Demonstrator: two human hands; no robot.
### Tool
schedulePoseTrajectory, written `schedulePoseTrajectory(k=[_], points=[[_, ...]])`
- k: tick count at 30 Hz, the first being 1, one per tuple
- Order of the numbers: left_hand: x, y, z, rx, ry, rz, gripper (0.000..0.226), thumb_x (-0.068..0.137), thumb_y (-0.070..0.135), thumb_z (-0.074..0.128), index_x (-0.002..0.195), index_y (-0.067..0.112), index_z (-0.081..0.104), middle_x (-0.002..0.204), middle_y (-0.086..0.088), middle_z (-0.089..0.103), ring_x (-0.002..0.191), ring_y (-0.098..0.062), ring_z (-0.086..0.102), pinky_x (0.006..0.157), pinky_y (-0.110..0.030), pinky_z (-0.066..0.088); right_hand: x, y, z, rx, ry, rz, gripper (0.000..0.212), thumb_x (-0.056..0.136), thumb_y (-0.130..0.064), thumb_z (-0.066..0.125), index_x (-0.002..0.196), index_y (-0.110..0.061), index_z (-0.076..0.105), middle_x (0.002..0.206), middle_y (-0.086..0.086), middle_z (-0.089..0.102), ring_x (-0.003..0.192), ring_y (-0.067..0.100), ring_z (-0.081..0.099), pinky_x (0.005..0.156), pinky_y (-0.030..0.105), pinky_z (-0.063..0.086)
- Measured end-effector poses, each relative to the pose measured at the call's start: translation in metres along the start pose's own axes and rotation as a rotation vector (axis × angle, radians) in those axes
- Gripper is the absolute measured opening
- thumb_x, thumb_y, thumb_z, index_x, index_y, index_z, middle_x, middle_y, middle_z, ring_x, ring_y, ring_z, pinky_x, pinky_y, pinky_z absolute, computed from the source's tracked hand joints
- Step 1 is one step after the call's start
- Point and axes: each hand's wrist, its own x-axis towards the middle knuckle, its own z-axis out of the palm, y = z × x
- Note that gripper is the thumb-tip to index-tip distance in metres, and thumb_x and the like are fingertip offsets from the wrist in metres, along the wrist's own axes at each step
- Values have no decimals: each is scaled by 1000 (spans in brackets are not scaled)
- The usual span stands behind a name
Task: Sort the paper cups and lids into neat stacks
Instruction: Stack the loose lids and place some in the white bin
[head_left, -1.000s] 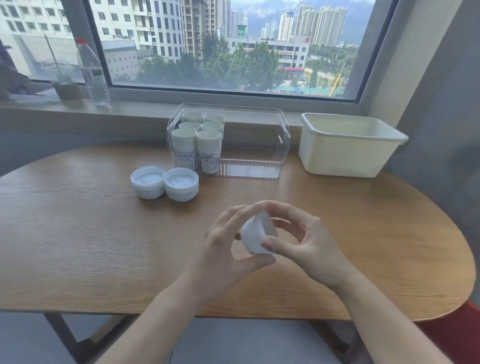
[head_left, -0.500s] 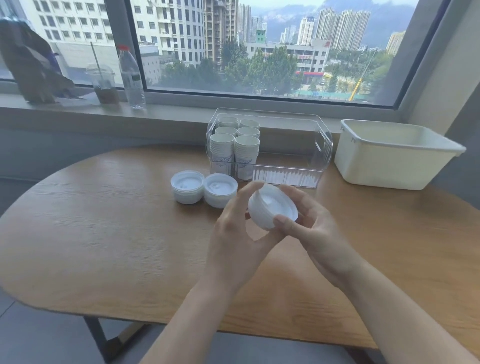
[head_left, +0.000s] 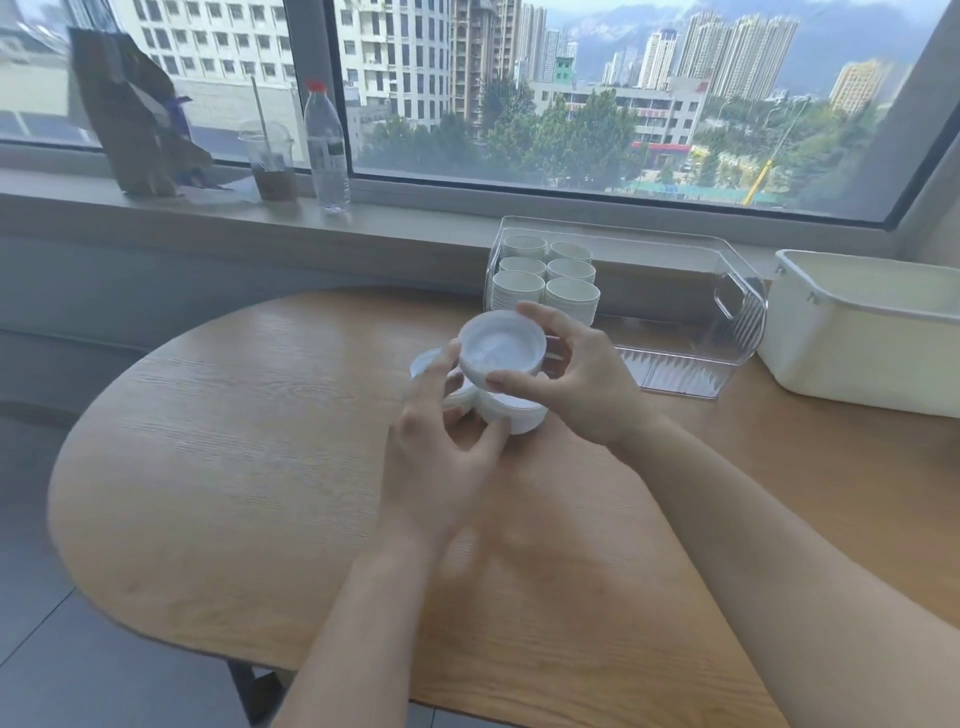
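We hold a small stack of white lids (head_left: 503, 349) above the surface (head_left: 234, 441). Our right hand (head_left: 582, 384) pinches its rim between thumb and fingertips, while our left hand (head_left: 441, 447) touches its near edge with one straight finger, gripping nothing. The lids look light, thin and slippery, so we keep hold at the rim. Just beneath sit two lid stacks (head_left: 511, 413); beyond, cup stacks (head_left: 545, 278) fill a clear bin (head_left: 737, 312).
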Motion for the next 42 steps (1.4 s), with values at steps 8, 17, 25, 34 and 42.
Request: schedulePoseTrajectory(k=[8, 17, 25, 34, 42], points=[[19, -32, -8, 207, 26, -98, 92, 85, 23, 86, 161, 16, 35, 163, 0, 41, 152, -13, 35, 123, -24, 26, 52, 8, 39, -233, -78, 20, 95, 72, -49, 92, 153, -22, 50, 146, -8, 59, 124, 1, 54, 97, 10, 36], [22, -43, 1, 242, -29, -148, 97, 85, 24, 86, 163, 16, 30, 164, -4, 40, 153, -15, 32, 123, -23, 24, 59, 18, 48, -445, -169, 91, 96, 75, -64, 82, 154, -24, 45, 149, -5, 58, 140, 16, 50, 118, 38, 39], [17, -21, 9, 351, 91, 11, 75, 87, 8, 73, 156, 14, 44, 164, -6, 41, 154, -20, 32, 123, -22, 20, 45, 7, 29, -468, -140, 22, 90, 85, -61, 75, 159, -25, 38, 156, 0, 49, 145, 19, 44, 120, 44, 34], [15, 44, 75, 323, -94, 245, 70, 86, 14, 79, 151, 18, 52, 158, -1, 50, 147, -20, 44, 120, -44, 37, 12, 19, -137, -632, 92, 88, 61, 91, -49, 75, 145, -30, 54, 147, -4, 55, 137, 19, 51, 116, 46, 40], [23, 88, 154, 303, -263, 310, 69, 92, 26, 74, 155, 25, 46, 158, 8, 47, 147, -12, 41, 119, -34, 34, -7, 70, -275, -868, 290, 301, 63, 92, -32, 75, 150, -29, 50, 159, 2, 44, 145, 30, 39, 120, 47, 28]])
